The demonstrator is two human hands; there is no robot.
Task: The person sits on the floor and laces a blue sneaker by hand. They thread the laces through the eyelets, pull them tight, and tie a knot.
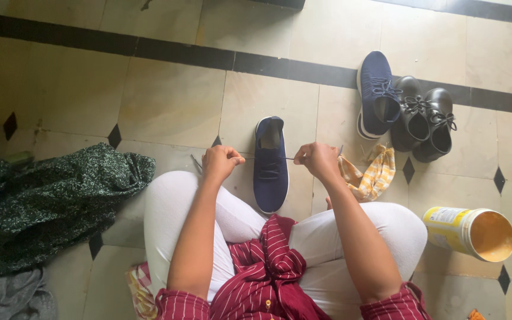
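A navy blue sneaker (271, 165) lies on the tiled floor between my knees, toe toward me. My left hand (221, 162) is closed on one end of its dark shoelace to the left of the shoe. My right hand (318, 160) grips the other end on the right. The lace runs taut across the shoe's opening between both fists, and short lace tips stick out beyond each hand.
A second navy sneaker (377, 93) and a pair of black lace-up shoes (425, 118) stand at the back right. A yellow checked cloth (374, 173) lies by my right hand. An open yellow tub (470, 232) lies on its side at right. Dark speckled fabric (48, 204) is piled at left.
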